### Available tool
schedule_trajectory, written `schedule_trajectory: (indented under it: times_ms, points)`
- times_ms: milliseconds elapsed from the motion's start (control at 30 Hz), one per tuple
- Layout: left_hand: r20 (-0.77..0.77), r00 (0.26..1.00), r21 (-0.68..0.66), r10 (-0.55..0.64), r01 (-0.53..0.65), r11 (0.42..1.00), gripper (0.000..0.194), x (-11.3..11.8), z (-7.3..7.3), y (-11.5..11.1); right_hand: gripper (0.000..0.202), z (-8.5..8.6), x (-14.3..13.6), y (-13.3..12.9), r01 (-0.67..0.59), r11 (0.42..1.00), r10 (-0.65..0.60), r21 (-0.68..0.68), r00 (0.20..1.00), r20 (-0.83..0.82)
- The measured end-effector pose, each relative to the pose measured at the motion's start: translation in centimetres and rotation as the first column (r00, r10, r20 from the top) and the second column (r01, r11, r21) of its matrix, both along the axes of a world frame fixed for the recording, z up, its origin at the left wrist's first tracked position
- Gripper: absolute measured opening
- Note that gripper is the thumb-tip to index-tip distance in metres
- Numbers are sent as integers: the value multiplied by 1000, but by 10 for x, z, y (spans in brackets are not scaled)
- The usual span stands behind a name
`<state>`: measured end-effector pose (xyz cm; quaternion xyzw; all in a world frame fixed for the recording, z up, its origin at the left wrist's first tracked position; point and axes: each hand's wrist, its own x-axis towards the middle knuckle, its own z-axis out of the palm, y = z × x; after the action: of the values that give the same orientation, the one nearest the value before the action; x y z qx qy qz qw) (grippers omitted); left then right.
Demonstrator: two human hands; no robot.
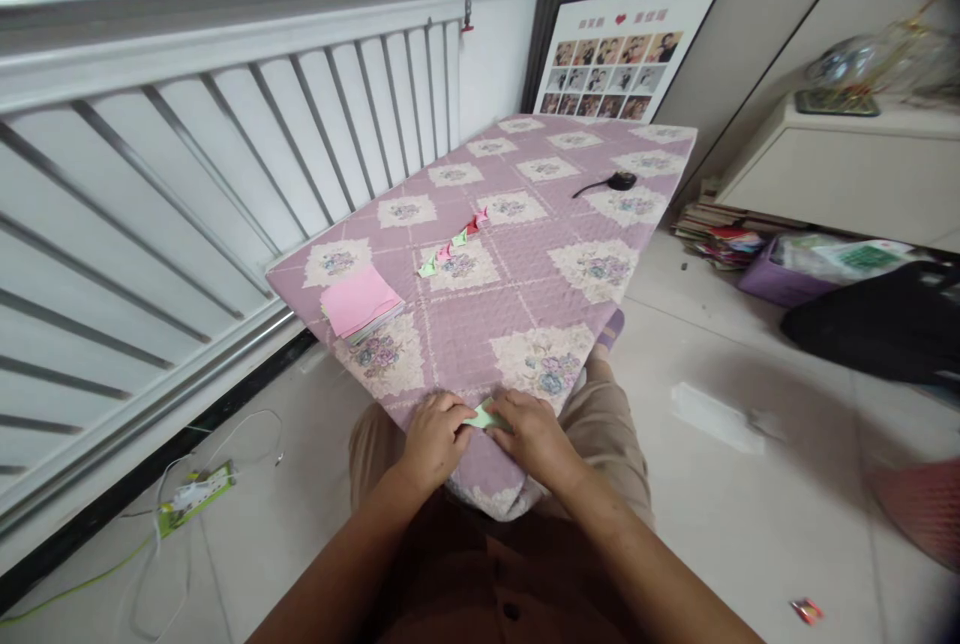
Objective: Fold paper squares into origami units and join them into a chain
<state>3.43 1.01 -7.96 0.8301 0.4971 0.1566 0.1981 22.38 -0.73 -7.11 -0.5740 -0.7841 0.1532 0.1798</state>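
Observation:
A small light green paper (486, 416) lies at the near corner of the cloth-covered table, between my two hands. My left hand (437, 439) has its thumb and fingers closed on the paper's left end. On the right end, my right hand (531, 432) presses with thumb and fingers, covering part of it. A stack of paper with a pink sheet on top (361, 300) sits at the table's left edge. Farther up, several small folded paper pieces (444, 252) in green, pink and red form a slanting row.
The purple flowered tablecloth (480, 324) bears a black object with a thin tail (621, 181) at the far right. A white radiator (225, 124) borders the left side. A power strip (196, 496) with cables lies on the floor. A photo board (630, 49) leans behind.

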Motion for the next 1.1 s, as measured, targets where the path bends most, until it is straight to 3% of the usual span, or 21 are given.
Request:
schedule_trajectory:
  times_ms: [500,733,833,967,1100]
  points:
    - [2,1000,59,9,-9,998,15,3,-2,2,11,8,-3,8,-13,1000,12,-16,1000,-3]
    - [26,999,82,31,-33,996,18,7,-4,5,10,19,-13,6,-65,990,32,123,967,253]
    - [127,992,100,25,-38,994,16,9,2,8,13,23,-15,9,-86,985,36,149,951,308]
    - [343,935,175,86,-154,972,25,10,16,7,17,29,-13,15,-19,985,-28,171,963,268]
    - [278,960,224,30,-95,970,25,13,30,-2,17,36,-13,15,86,982,-96,166,994,58]
